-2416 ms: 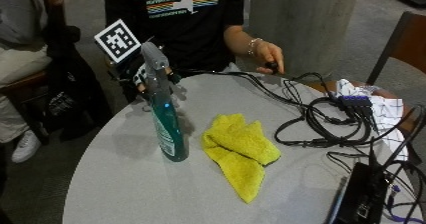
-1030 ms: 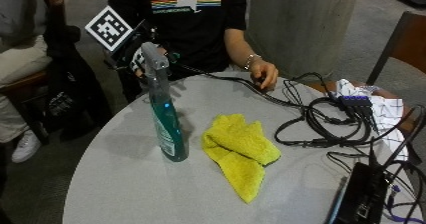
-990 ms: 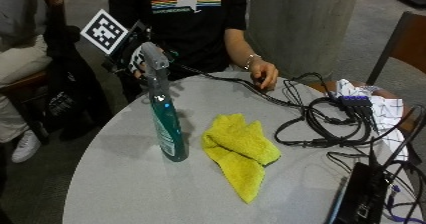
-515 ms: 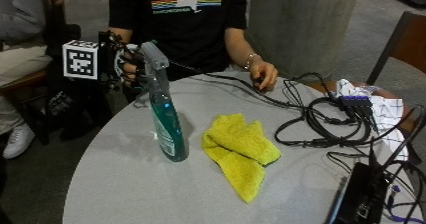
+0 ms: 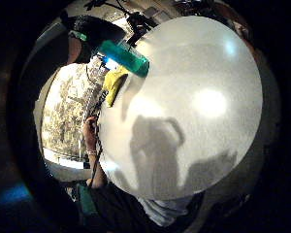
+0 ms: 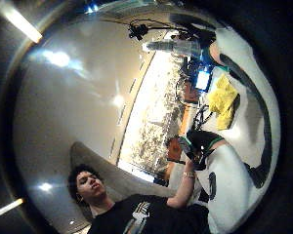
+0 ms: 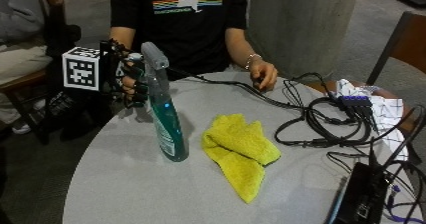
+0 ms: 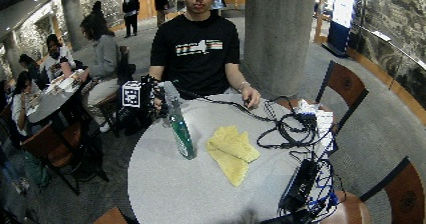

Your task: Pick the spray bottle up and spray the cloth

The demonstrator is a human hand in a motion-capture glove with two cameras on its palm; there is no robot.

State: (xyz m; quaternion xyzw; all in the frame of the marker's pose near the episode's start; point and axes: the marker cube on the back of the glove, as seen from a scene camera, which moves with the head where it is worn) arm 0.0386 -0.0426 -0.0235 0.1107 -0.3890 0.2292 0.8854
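From where I'm watching, the spray bottle (image 7: 164, 119) stands upright on the round grey table (image 7: 126, 194), long axis straight up, and its grey trigger head (image 7: 154, 58) has the nozzle pointing toward the table's edge on the person's right, away from the cloth. You can see teal liquid through the clear body, filling most of it. The gloved right hand (image 7: 133, 81) is up beside the bottle's neck at the table edge, fingers loosely curled with nothing in them, and I can't tell if they actually touch the bottle. The yellow cloth (image 7: 241, 151) lies crumpled on the table just beside the bottle, toward the middle, not touching it as far as I can see. The bare left hand (image 7: 264, 75) rests on the table at the rim nearest the person, right by a black cable (image 7: 219, 81). Past the cloth there's a whole tangle of black cables (image 7: 326, 126), a white checked cloth (image 7: 376, 104) and a black box (image 7: 359, 194) near the edge.
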